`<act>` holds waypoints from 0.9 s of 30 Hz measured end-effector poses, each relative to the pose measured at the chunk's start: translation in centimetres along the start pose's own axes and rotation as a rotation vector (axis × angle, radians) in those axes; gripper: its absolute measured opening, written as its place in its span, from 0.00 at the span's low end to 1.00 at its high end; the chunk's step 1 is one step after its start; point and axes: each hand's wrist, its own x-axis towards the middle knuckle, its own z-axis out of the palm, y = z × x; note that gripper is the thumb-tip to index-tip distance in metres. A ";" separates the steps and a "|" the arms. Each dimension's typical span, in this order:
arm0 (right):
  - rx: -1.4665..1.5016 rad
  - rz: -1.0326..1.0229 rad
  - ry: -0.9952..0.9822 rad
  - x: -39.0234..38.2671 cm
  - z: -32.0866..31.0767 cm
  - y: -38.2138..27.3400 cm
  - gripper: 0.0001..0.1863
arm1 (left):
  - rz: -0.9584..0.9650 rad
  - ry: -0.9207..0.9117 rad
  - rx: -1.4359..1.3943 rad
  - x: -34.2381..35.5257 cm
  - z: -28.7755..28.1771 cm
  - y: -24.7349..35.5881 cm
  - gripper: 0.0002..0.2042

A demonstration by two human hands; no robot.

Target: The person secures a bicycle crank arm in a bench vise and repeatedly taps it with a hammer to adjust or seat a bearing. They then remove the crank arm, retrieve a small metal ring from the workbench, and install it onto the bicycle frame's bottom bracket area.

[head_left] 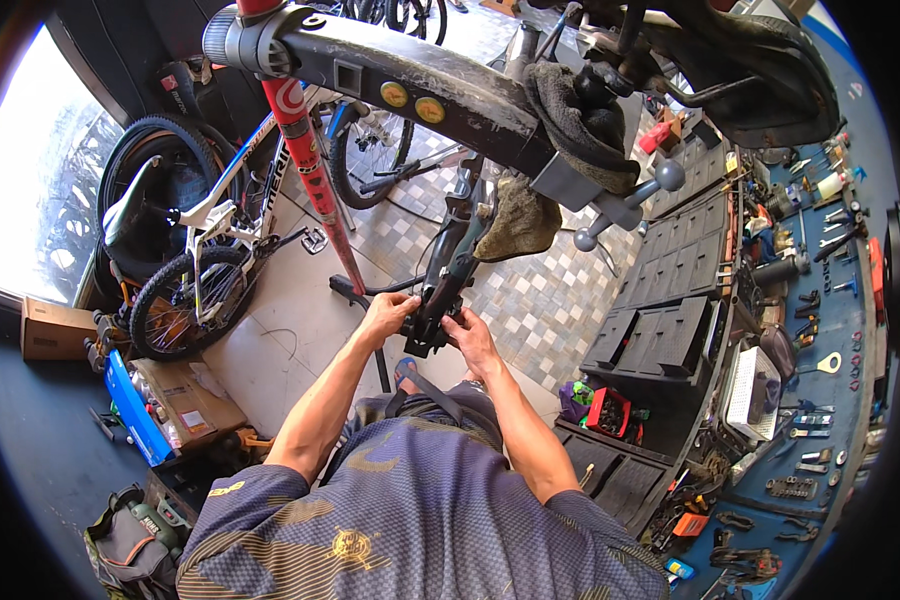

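Observation:
In front of me a dark bicycle frame [457, 255] hangs steeply downward below a repair stand's clamp arm [410, 75]. My left hand [388, 318] is at the left side of its lower end, thumb and fingers pinched together on something small that I cannot make out. From the right, my right hand [475, 342] grips the same lower end, its fingertips partly hidden behind the dark metal. A greenish-brown rag [518, 220] drapes beside the frame, above my right hand. Another dark cloth [580, 125] is wrapped at the clamp's jaw.
The stand's red post [310, 165] rises left of the frame. A white bicycle [210, 220] leans farther left, near a cardboard box [185, 395]. Black drawers [670, 250] line the right, beside a blue bench [820, 400] covered with tools. A red bin [608, 412] sits on the drawers.

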 end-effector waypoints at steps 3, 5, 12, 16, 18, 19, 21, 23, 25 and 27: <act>-0.015 -0.062 -0.026 -0.3 0.0 0.2 0.26 | 0.081 0.066 0.151 -0.3 0.3 0.1 0.20; -0.013 -0.028 -0.005 -0.2 0.0 0.6 0.26 | 0.098 0.112 0.203 -0.7 0.7 0.4 0.21; 0.032 -0.001 0.040 0.5 0.4 0.9 0.25 | 0.061 0.156 0.178 -1.6 1.5 1.4 0.21; -0.016 -0.022 0.081 0.3 0.7 1.0 0.23 | 0.089 0.128 0.117 -1.3 1.4 0.7 0.21; -0.017 0.018 0.075 0.3 0.5 1.1 0.27 | 0.057 0.119 0.088 -1.2 1.2 0.5 0.21; -0.030 -0.035 0.058 0.2 0.4 1.2 0.27 | 0.023 0.112 0.074 -1.1 1.1 0.4 0.21; -0.027 -0.034 0.073 0.1 0.4 1.4 0.27 | -0.021 0.109 0.029 -1.0 1.0 0.6 0.21; 0.046 -0.106 -0.011 -0.4 0.2 1.6 0.32 | -0.102 0.050 -0.087 -1.4 0.5 0.8 0.21; 0.067 -0.137 -0.032 -1.5 0.3 2.1 0.35 | -0.134 0.048 -0.095 -1.4 0.2 1.1 0.21; -0.051 -0.264 -0.065 -2.1 0.3 2.3 0.44 | -0.112 0.023 -0.058 -1.4 0.1 1.3 0.21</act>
